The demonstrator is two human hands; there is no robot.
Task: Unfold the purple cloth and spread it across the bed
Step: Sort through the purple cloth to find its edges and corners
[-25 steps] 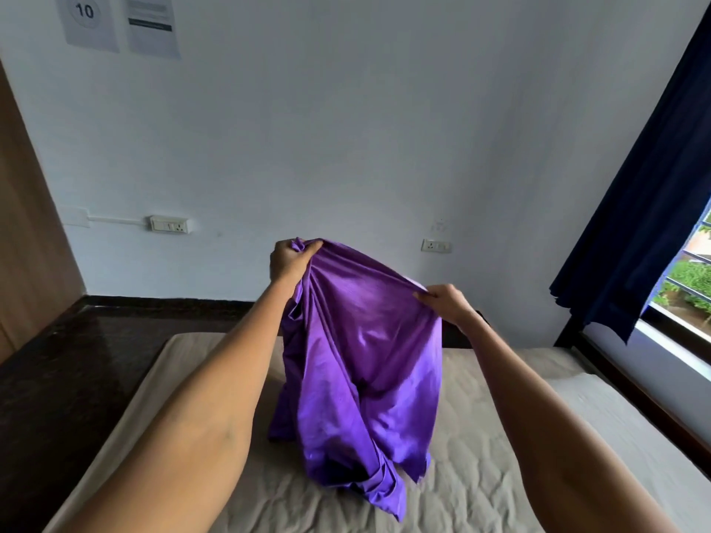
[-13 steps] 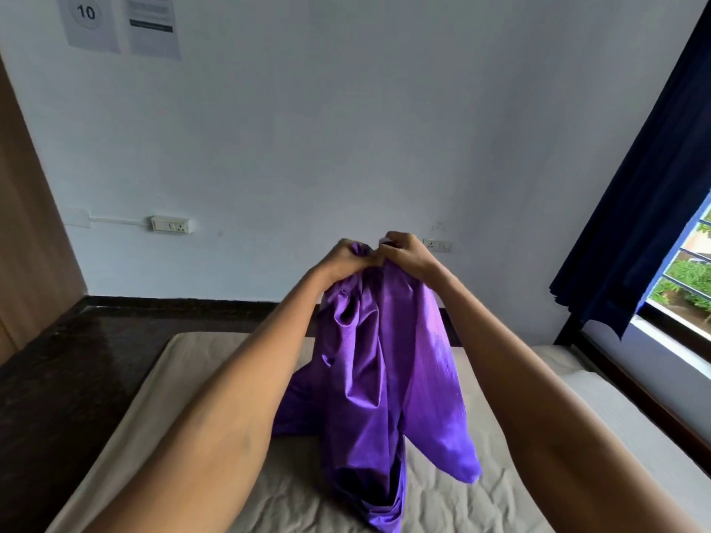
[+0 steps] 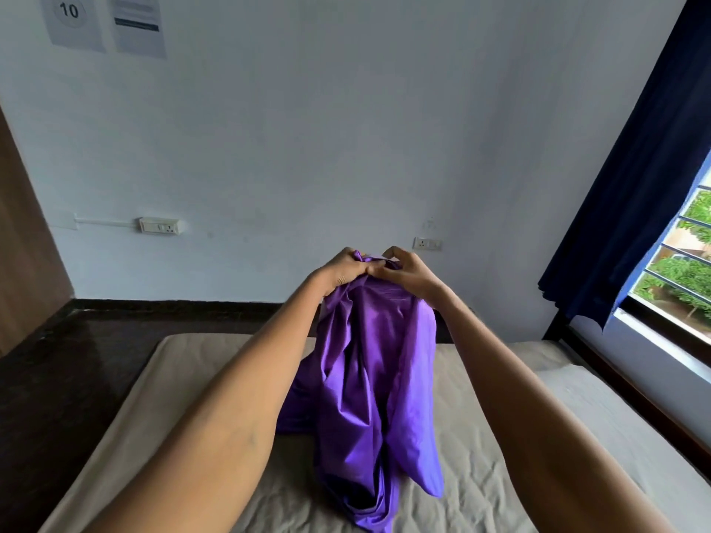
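Observation:
The purple cloth [image 3: 369,382] hangs bunched in long folds above the bed [image 3: 481,467], its lower end trailing onto the beige mattress. My left hand [image 3: 342,272] grips the cloth's top edge with curled fingers. Right beside it, touching it, my right hand [image 3: 408,272] pinches the same top edge. Both arms reach forward over the mattress at chest height.
A dark floor [image 3: 65,375] runs along the bed's left side, with a wooden panel [image 3: 27,244] at far left. A dark curtain [image 3: 631,178] and a barred window [image 3: 685,263] stand on the right. The wall ahead carries two sockets and posted papers.
My hands, about a cloth's width apart a second ago, came together at the cloth's top edge. The cloth went from a stretched sheet to a narrow hanging bundle.

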